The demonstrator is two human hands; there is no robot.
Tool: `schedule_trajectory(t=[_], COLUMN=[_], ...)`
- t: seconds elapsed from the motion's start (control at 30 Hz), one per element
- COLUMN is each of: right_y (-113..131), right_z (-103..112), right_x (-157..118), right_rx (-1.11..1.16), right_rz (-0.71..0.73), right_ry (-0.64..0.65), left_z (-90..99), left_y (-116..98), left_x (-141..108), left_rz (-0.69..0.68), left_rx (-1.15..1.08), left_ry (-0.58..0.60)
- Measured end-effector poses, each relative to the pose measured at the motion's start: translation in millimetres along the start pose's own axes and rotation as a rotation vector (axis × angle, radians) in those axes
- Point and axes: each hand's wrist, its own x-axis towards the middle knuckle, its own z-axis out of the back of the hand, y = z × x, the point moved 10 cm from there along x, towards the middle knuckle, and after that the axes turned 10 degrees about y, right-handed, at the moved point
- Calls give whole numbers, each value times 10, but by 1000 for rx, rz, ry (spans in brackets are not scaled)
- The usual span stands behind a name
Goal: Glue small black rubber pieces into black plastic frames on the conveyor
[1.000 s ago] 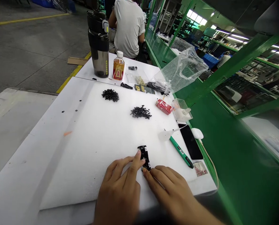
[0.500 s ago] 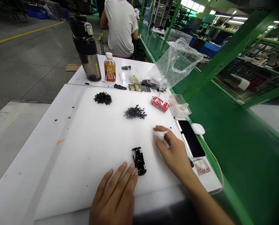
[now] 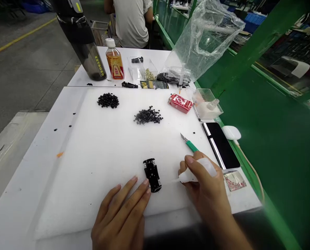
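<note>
tumbler bore yellow lettering; right hand gripped white bottle; left hand, fingers extended, touched black part

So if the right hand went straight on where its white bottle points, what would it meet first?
Probably the near end of the black part, just beyond where the white bottle points. How high the right hand holds it above the mat is unclear, so it might pass over.

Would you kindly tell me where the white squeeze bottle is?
At lower right in the head view, the bottle is in the right hand, right of the long black part.
</note>
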Motion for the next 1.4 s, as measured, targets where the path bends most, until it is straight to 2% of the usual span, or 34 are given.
schedule_trajectory(t=[0.13,0.23,0.43,0.53,0.83,1.23,1.4], right_y=[0,36,-35,-40,-39,-11,-101], right_z=[0,-5,-1,29,55,63,101], right_x=[-54,-84,-24,-22,-14,-18,-31], right_rx=[-90,-143,-245,-270,-260,-294,-141], right_rz=[-35,-8,0,9,5,34,-31], right_ry=[-100,-119,15,19,0,18,-38], left_z=[12,-11,-29,-14,-58,-25,-14], left_y=[-11,-13,-11,1,9,8,32], left_x=[-1,18,40,37,43,31,37], left_rz=[3,8,4,12,43,58,84], left_rx=[4,13,13,9,-4,-22,-31], left_ry=[-5,10,22,15,33,0,-23])
